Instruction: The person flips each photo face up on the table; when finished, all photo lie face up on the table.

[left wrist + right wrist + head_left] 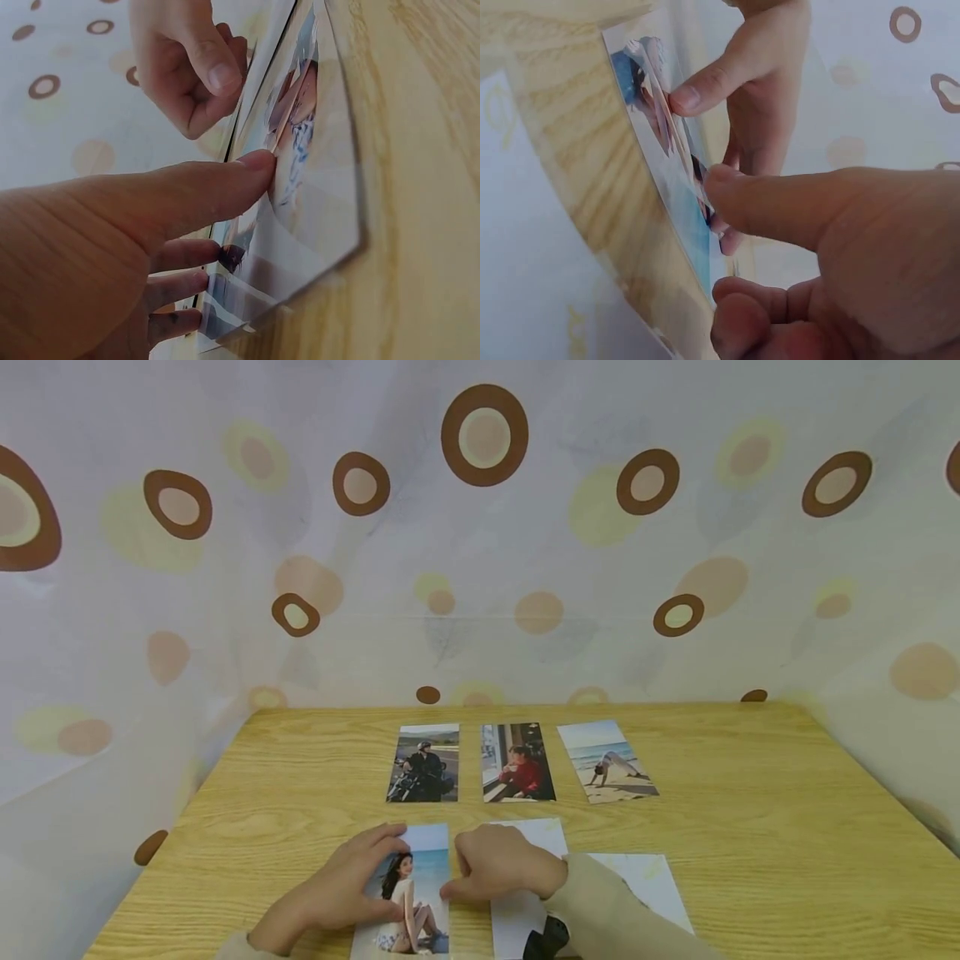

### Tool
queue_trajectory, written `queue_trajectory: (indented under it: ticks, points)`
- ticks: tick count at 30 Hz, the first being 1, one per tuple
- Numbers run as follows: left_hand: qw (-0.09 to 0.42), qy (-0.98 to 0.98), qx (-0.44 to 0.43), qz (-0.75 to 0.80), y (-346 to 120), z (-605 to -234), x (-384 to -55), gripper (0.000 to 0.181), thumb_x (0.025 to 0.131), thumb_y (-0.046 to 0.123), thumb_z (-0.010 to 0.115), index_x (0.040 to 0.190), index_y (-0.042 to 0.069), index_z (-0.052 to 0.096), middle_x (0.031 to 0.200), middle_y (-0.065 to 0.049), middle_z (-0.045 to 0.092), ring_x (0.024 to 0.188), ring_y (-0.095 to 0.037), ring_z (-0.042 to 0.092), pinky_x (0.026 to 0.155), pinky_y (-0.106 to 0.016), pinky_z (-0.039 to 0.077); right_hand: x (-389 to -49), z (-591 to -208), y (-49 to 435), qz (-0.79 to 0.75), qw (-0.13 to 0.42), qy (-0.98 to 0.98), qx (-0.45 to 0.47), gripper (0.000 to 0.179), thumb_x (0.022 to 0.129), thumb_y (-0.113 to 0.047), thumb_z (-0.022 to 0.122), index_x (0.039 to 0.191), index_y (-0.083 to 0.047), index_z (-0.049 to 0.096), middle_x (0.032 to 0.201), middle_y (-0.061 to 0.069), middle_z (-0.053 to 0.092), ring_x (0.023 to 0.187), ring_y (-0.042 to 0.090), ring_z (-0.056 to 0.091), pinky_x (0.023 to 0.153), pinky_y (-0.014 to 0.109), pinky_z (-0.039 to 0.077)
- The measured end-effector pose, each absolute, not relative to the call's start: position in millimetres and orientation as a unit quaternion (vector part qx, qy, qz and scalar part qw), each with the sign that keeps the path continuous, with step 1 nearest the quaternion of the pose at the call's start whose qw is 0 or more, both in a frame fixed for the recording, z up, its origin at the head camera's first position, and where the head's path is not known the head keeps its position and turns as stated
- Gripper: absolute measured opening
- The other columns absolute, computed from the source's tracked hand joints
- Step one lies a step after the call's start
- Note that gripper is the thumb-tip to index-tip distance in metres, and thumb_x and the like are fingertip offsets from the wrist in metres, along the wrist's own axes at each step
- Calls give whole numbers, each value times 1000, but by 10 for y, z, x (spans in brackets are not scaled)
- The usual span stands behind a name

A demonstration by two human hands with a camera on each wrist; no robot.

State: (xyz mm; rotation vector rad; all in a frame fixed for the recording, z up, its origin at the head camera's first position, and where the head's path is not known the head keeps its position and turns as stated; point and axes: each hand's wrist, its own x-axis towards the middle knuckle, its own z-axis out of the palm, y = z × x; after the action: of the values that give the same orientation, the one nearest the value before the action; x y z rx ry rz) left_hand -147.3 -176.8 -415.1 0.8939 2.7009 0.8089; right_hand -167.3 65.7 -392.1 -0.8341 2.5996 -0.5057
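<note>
A glossy photo print (426,881) of a person sitting on a beach lies face up at the table's near middle. My left hand (341,881) rests on its left side, thumb and fingers spread over the picture; in the left wrist view the thumb touches the print (326,202). By the print's right edge is my right hand (498,864), its fingers curled and nothing in them. Its thumb (757,199) points at the print, and whether it touches the edge I cannot tell. Under the right forearm lie two white cards, one left (517,927), one right (647,881).
Along the back lie three face-up photos: a motorcycle rider (423,764), a person in red by a window (517,764) and a beach stretch (609,762). The wooden table (780,810) meets a dotted curtain (487,543) behind and at the sides.
</note>
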Motion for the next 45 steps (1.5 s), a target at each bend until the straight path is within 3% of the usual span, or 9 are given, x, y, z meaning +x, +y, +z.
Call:
queue_trajectory:
  ticks: [7, 12, 17, 22, 26, 29, 33, 38, 45]
  points:
    - [101, 907, 305, 271, -1783, -4175, -1498, 66, 79, 38, 77, 130, 5, 52, 149, -20, 37, 137, -46, 32, 104, -67, 28, -1738, -3872, 930, -223, 174, 904, -321, 24, 88, -32, 69, 79, -14, 54, 64, -8, 50, 52, 5, 41, 49, 22, 32]
    - [85, 903, 307, 287, -1776, -4182, -1490, 54, 86, 37, 70, 127, 6, 54, 149, -19, 39, 138, -45, 31, 105, -66, 27, -1846, -3886, 1254, -235, 170, 888, -358, 20, 89, -28, 68, 92, -12, 57, 69, -7, 52, 55, 3, 42, 54, 20, 37]
    - [41, 892, 306, 331, -1691, -4221, -1465, 29, 93, 29, 63, 116, 12, 59, 143, -13, 48, 132, -37, 43, 101, -58, 38, -1884, -3910, 1529, -267, 168, 873, -371, 20, 89, -24, 68, 98, -9, 57, 75, -8, 53, 61, 1, 44, 60, 19, 41]
    - [7, 895, 283, 344, -1543, -4198, -1387, 19, 90, 21, 68, 106, 14, 62, 128, -8, 59, 108, -25, 59, 88, -41, 50, -1838, -3963, 1674, -284, 142, 873, -370, 23, 89, -23, 69, 103, -8, 60, 86, -3, 56, 70, 4, 47, 66, 20, 43]
    - [14, 896, 279, 346, -1390, -4169, -1348, 20, 87, 22, 71, 102, 13, 62, 121, -6, 61, 100, -23, 59, 79, -32, 52, -1787, -3984, 1792, -281, 114, 884, -357, 26, 88, -21, 69, 109, -7, 61, 99, 2, 54, 79, 8, 47, 70, 21, 43]
    - [21, 898, 289, 331, -1275, -4160, -1337, 22, 85, 21, 73, 103, 14, 61, 120, -4, 61, 109, -25, 58, 86, -38, 51, -1762, -3996, 1872, -287, 102, 886, -351, 29, 89, -20, 69, 112, -5, 61, 104, 5, 50, 83, 11, 45, 73, 23, 42]
    - [38, 905, 284, 315, -1146, -4110, -1321, 28, 82, 21, 76, 104, 16, 60, 117, 0, 60, 108, -24, 55, 88, -48, 42, -1777, -4021, 1908, -282, 90, 888, -353, 33, 88, -22, 70, 115, -6, 60, 109, 5, 47, 92, 15, 44, 81, 28, 43]
    - [94, 906, 287, 296, -989, -4034, -1294, 38, 75, 29, 81, 104, 18, 60, 114, 3, 58, 97, -16, 45, 77, -37, 29, -1788, -4048, 1961, -250, 80, 898, -352, 39, 84, -25, 74, 116, -8, 60, 119, 10, 46, 108, 24, 42, 90, 42, 43]
    - [102, 908, 310, 263, -863, -4072, -1274, 41, 75, 37, 79, 106, 19, 60, 114, 4, 53, 96, -12, 41, 80, -35, 34, -1753, -4031, 2006, -237, 86, 899, -357, 51, 79, -32, 78, 118, -7, 57, 121, 12, 43, 110, 26, 39, 90, 44, 42]
